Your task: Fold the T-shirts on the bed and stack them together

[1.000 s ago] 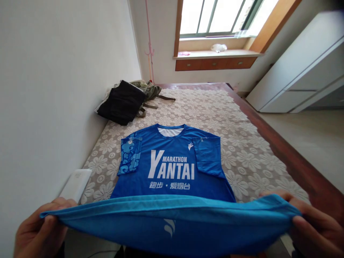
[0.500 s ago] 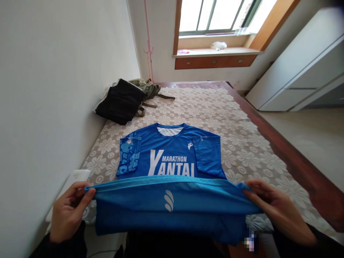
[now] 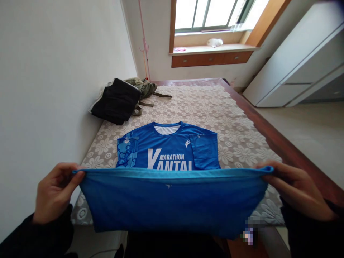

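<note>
A blue T-shirt [image 3: 172, 200] lies front up on the lace-covered bed, its two sleeves folded inward over the chest. White lettering, partly covered, reads MARATHON and YANTAI. My left hand [image 3: 57, 190] pinches one corner of the shirt's hem between thumb and fingers. At the opposite corner my right hand [image 3: 295, 186] grips the hem too. Between both hands the hem is stretched taut and raised above the bed, hiding the lower part of the lettering. The near part of the shirt hangs at the bed's front edge.
Folded black clothing [image 3: 116, 100] and an olive strapped bag [image 3: 143, 87] lie at the bed's far left, by the wall. The flower-patterned bedspread [image 3: 193, 102] has a dark wooden bed frame [image 3: 285, 154] on its right. A white cabinet [image 3: 290, 61] stands beyond.
Both hands have risen and moved farther apart, lifting the hem and pulling it wider. The shirt's raised edge now covers more lettering, and the leaf-like logo is mostly hidden.
</note>
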`<state>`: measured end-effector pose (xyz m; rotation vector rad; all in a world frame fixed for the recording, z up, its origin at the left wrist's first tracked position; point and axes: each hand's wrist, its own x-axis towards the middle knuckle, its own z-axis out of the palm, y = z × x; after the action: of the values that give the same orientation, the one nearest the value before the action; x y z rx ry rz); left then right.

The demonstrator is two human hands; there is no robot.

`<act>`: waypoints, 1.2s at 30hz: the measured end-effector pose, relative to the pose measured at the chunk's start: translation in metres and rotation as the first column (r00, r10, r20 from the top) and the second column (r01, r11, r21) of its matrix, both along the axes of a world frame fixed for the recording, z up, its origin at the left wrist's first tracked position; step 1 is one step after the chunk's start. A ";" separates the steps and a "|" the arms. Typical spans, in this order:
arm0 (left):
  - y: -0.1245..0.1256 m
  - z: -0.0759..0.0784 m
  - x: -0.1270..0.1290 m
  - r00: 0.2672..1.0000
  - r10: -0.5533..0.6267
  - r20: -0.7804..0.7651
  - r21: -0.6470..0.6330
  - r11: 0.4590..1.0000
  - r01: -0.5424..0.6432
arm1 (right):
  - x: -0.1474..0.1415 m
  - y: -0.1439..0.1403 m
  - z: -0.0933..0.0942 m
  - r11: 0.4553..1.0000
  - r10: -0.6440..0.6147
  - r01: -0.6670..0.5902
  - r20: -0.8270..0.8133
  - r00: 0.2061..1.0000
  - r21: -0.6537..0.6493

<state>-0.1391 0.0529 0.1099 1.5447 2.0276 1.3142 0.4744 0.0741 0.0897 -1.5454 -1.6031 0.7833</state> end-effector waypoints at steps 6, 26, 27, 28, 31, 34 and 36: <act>0.130 0.007 -0.002 0.981 -0.180 -0.071 -0.142 0.975 0.168 | -0.006 0.133 0.012 0.978 0.196 -0.191 0.062 0.979 -0.079; 0.226 -0.108 0.010 0.998 -0.029 -0.050 -0.026 0.999 0.028 | -0.021 0.225 -0.117 0.963 -0.152 0.141 0.031 0.988 0.231; 0.227 -0.108 0.011 0.998 -0.044 -0.045 -0.020 0.999 0.043 | -0.022 0.225 -0.116 0.959 -0.145 0.142 -0.003 0.989 0.245; 0.228 -0.109 0.011 0.997 -0.059 -0.040 -0.015 0.998 0.058 | -0.022 0.224 -0.116 0.956 -0.138 0.138 -0.019 0.990 0.259; 0.228 -0.109 0.010 0.993 -0.107 -0.041 -0.026 0.994 0.106 | -0.022 0.223 -0.114 0.959 -0.078 0.060 0.052 0.996 0.275; 0.225 -0.107 0.003 0.983 -0.153 -0.098 -0.078 0.986 0.145 | -0.019 0.222 -0.113 0.964 0.022 -0.058 0.139 0.990 0.258; 0.222 -0.105 -0.003 0.975 -0.176 -0.136 -0.116 0.980 0.161 | -0.018 0.222 -0.112 0.962 0.063 -0.101 0.153 0.986 0.254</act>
<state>-0.1420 0.2754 0.0047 1.7656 1.9628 1.0442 0.4567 0.2963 -0.0228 -1.3772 -1.8056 0.4881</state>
